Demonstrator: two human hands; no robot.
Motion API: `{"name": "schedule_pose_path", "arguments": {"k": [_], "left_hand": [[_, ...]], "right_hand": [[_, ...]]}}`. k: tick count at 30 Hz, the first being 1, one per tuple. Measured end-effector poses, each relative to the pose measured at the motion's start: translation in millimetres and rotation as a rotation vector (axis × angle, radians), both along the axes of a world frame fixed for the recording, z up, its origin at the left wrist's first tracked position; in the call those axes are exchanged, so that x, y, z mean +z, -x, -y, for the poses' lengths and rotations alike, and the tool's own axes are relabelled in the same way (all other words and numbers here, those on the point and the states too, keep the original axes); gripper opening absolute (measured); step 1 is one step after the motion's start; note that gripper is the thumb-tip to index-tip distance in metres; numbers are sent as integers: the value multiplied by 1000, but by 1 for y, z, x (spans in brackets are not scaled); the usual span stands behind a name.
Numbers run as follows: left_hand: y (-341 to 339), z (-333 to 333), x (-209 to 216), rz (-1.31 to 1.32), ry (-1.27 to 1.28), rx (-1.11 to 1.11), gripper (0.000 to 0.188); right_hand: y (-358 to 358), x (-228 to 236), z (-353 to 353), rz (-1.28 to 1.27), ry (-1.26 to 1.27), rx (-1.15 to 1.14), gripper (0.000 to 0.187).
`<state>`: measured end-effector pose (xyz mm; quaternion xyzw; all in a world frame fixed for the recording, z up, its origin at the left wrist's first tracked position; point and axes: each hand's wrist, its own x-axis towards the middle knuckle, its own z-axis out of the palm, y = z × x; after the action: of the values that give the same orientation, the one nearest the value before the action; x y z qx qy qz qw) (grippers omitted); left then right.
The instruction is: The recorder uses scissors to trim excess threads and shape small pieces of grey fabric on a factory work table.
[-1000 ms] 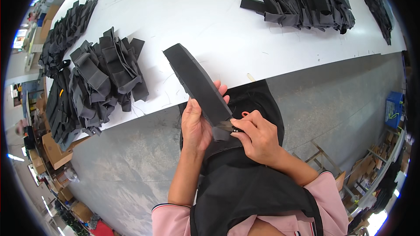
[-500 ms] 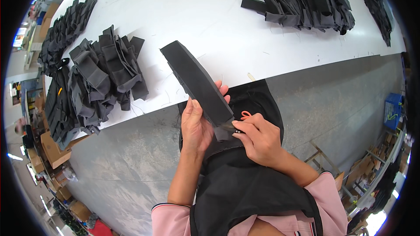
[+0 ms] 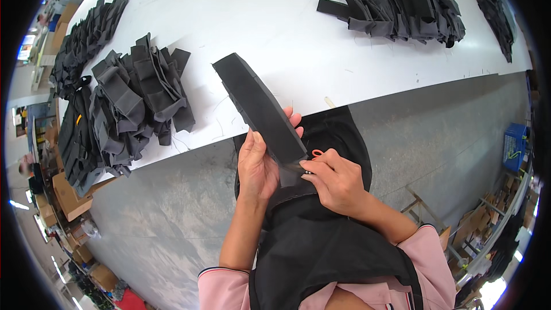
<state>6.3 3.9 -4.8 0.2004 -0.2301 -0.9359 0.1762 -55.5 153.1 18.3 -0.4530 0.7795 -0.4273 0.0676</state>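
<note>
a: l hand [image 3: 258,163]?
b: clamped on dark fabric strip [image 3: 261,106], thumb one side, fingers the other.
a: r hand [image 3: 341,181]?
b: fingertips pinched tight on small tool [image 3: 308,172] w/ orange loop, at strip's near end.
a: strip's where?
b: slanted, far end above white table [image 3: 241,23], near end above black apron [image 3: 333,241].
a: else?
b: dark fabric pile [image 3: 143,92] on table's l side.

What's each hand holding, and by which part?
Left hand: black fabric strip, by its lower half. Right hand: orange-ringed snips, just behind the blades.
</note>
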Motion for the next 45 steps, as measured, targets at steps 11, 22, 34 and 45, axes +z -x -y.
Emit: {"name": "schedule_pose_path", "arguments": {"k": [11, 22, 34, 45], "left_hand": [[-8, -1, 0, -39, 46, -104, 48], [-10, -1, -3, -45, 3, -116, 49], [-14, -4, -1, 40, -28, -96, 44], [-18, -10, -11, 31, -134, -71, 40]], "right_hand": [[17, 5, 4, 75, 48, -77, 26], [26, 1, 16, 166, 26, -8, 25], [35, 0, 21, 86, 57, 79, 24], [23, -3, 14, -64, 62, 22, 24]]}}
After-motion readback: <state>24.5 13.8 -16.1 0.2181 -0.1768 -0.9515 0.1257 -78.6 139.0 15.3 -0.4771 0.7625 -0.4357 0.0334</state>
